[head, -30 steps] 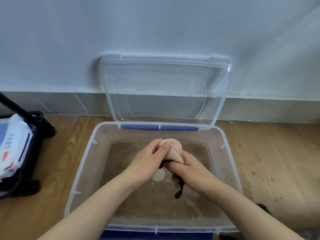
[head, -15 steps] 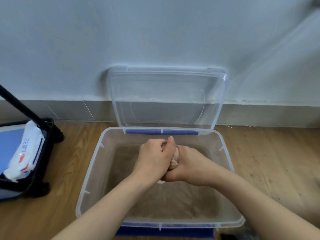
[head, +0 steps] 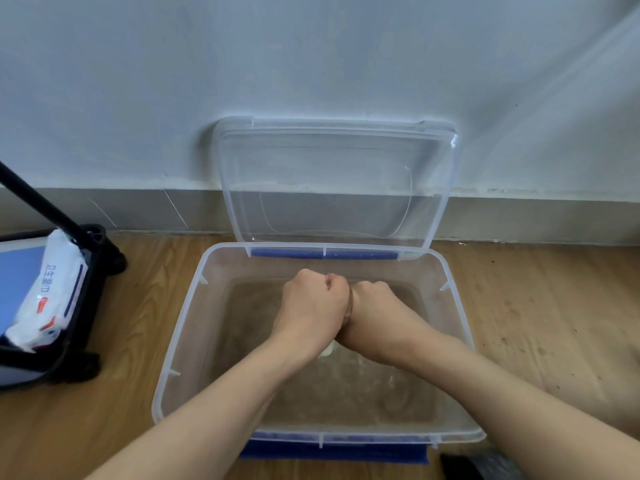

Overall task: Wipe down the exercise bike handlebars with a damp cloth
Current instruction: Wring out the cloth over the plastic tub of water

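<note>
From the head camera, both bare forearms reach down into a clear plastic storage box (head: pixel 180 337) that sits on a wooden floor (head: pixel 540 327). The left hand (head: pixel 311 306) and the right hand (head: pixel 379 317) are both clenched into fists and pressed knuckle to knuckle above the middle of the box. The cloth (head: pixel 349 308) is squeezed between them: only a thin pinkish-brown sliver of it shows in the seam where the two fists meet, so its full shape cannot be told. A small pale patch just under the hands may be a loose end of it or a glint on the water (head: pixel 346 396), which lies shallow across the bottom of the box.

The box's clear lid (head: pixel 332 181) stands upright behind it, leaning against the pale wall (head: pixel 311 64) and the grey skirting board (head: pixel 536 220). A blue latch (head: pixel 323 253) shows on the far rim and another on the near one.

To the left, apart from the box, a black cart (head: pixel 86 306) holds a white pack of wet wipes (head: pixel 48 292), with a black pole (head: pixel 38 199) slanting up from it
</note>
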